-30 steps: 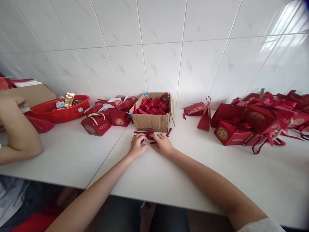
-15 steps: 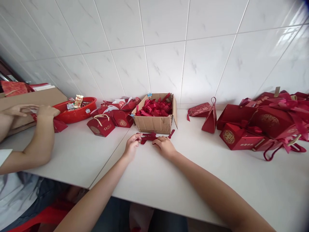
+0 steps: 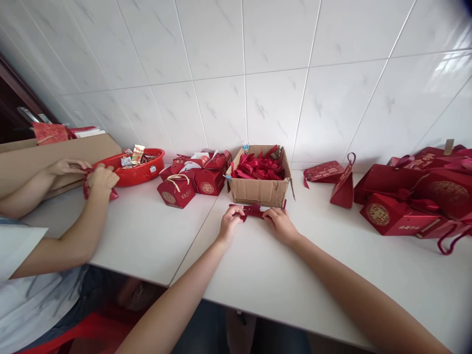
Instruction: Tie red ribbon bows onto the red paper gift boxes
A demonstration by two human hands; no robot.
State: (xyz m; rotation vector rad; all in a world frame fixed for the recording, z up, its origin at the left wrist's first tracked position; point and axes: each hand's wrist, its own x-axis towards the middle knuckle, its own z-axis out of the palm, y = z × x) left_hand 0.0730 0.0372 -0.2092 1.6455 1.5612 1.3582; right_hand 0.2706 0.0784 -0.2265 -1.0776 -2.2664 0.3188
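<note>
A dark red ribbon (image 3: pixel 252 211) lies on the white table, just in front of a cardboard box (image 3: pixel 258 191). My left hand (image 3: pixel 230 226) pinches the ribbon's left part between bent fingers. On the other side my right hand (image 3: pixel 283 226) grips its right part, the fingers curled over it. Between the two hands the strip runs roughly level, with what looks like a fold or loop; the fingers hide some of it. Many loose red ribbons (image 3: pixel 258 167) fill the box.
Red gift boxes (image 3: pixel 179 191) stand left of the cardboard box; more gift boxes (image 3: pixel 400 214) are piled at the right. A red triangular box (image 3: pixel 343 189) is nearer. At left, a co-worker's hands (image 3: pixel 99 177) hold a red item beside a red basin (image 3: pixel 142 172) of wrapped sweets.
My view has turned left, so everything sits farther right. Both my hands stay on the ribbon, with little movement. The co-worker's hands have shifted with a red item in them.
</note>
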